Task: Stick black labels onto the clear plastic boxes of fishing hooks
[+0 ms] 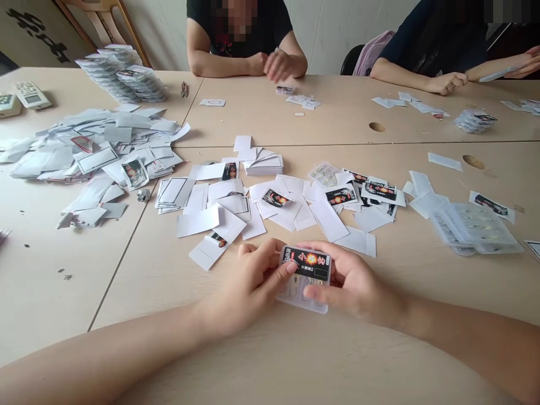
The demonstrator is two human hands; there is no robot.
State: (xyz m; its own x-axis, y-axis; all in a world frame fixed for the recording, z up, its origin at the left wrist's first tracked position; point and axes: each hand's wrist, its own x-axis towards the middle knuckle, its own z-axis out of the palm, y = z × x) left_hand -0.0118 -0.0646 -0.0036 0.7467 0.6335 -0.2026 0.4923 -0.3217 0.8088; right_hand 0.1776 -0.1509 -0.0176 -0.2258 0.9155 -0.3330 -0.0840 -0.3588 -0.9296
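Observation:
Near the table's front edge, a small clear plastic box [301, 289] is held between my two hands, tilted toward me. Across its upper part lies a black label [310, 261] with a red and yellow burst and white characters. Small metal pieces, apparently fish hooks, show through the clear part below. My left hand [264, 275] grips the box's left side, its thumb on the label's left end. My right hand [352, 281] wraps the right side, thumb over the front and fingers behind. Just beyond my hands lie loose white cards [215, 230] and a curled black label [275, 198].
A large heap of white cards [105, 140] spreads at the left, with stacked clear boxes [122, 73] behind it. More clear boxes [476, 228] lie at the right. Two people sit across the table [236, 124], one with hands [276, 64] near a box. Calculators [31, 95] lie far left.

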